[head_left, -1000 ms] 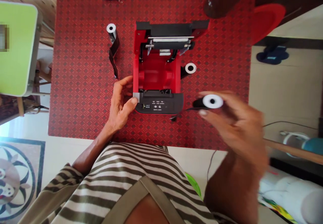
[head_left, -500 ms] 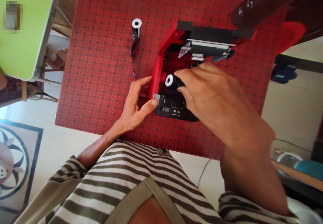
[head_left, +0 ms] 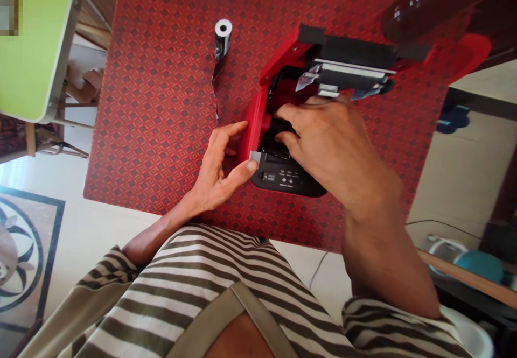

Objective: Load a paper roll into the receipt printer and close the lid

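Observation:
A red and black receipt printer [head_left: 253, 118] stands on the red patterned table [head_left: 161, 105] with its lid [head_left: 355, 56] swung open. My left hand [head_left: 218, 169] grips the printer's front left corner, thumb on the grey tab and fingers against the red side. My right hand [head_left: 327, 142] reaches down into the open paper bay, fingers curled round a dark paper roll [head_left: 278, 127] that is mostly hidden under them.
Another paper roll [head_left: 223, 35] with a loose dark strip trailing toward me stands to the printer's left. A lime green chair seat [head_left: 32, 46] is off the table's left edge. A dark object [head_left: 428, 0] lies at the far right corner. A cable hangs below the table's near edge.
My right hand carried the roll from the right side of the printer into its paper bay and pushed it lower. The view shifted, and my left hand stayed on the corner.

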Demonstrator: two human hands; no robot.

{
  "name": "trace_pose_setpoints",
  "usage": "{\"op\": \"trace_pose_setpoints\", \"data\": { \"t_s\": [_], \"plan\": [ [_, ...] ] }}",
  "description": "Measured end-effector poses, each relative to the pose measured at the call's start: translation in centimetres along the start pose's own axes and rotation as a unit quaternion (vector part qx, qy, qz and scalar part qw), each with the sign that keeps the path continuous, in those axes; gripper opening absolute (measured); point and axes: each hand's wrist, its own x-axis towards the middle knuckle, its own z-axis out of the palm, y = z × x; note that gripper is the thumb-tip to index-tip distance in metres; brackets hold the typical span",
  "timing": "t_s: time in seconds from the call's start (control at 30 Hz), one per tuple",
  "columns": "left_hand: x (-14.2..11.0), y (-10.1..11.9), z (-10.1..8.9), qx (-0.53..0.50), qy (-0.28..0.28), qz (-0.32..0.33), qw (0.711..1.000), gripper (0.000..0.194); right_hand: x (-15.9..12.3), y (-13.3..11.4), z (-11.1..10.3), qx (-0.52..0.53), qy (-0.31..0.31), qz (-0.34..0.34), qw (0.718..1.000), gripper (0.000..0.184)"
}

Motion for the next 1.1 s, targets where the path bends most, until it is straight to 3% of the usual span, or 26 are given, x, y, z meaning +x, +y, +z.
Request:
{"op": "trace_pose_setpoints", "data": {
  "t_s": [0.17, 0.33, 0.43, 0.53, 0.67, 0.77, 0.9, 0.97, 1.1],
  "plan": [
    [0.0, -0.2, 0.0, -0.006, -0.001, 0.005, 1.0, 0.073, -0.4, -0.6, -1.3, -0.011, -0.002, -0.011, 1.0, 0.01],
    [0.0, -0.7, 0.1, -0.011, 0.006, 0.003, 1.0, 0.073, -2.5, -2.6, -6.1, 0.025, -0.025, -0.043, 0.998, 0.034],
    [-0.1, -0.7, -0.1, -0.01, 0.003, -0.004, 1.0, 0.075, -4.6, -3.5, -8.2, 0.067, -0.02, -0.069, 0.995, 0.029],
    [0.1, 0.3, -0.7, 0.019, -0.005, 0.008, 1.0, 0.073, -6.1, -3.7, -8.1, 0.091, -0.007, -0.088, 0.992, 0.028],
    [1.3, 2.4, -2.1, 0.123, 0.002, 0.098, 0.988, 0.07, -6.4, -3.3, -6.7, 0.1, 0.03, -0.08, 0.991, 0.019],
    [3.7, 3.7, -3.0, 0.119, 0.03, 0.11, 0.986, 0.071, -6.1, -3.4, -6.4, 0.102, 0.053, -0.098, 0.989, 0.017],
    [9.4, 4.3, -2.9, 0.095, 0.077, 0.107, 0.987, 0.067, -6.4, -4.0, -6.3, 0.089, 0.093, -0.114, 0.985, 0.021],
    [12.8, 4.1, -2.3, 0.084, 0.059, 0.117, 0.988, 0.081, -6.9, -4.4, -6.1, 0.078, 0.11, -0.109, 0.985, 0.026],
    [17.9, 3.0, -1.2, 0.062, 0.002, 0.069, 0.996, 0.104, -7.9, -4.7, -5.1, 0.07, 0.131, -0.103, 0.984, 0.034]
  ]
}}
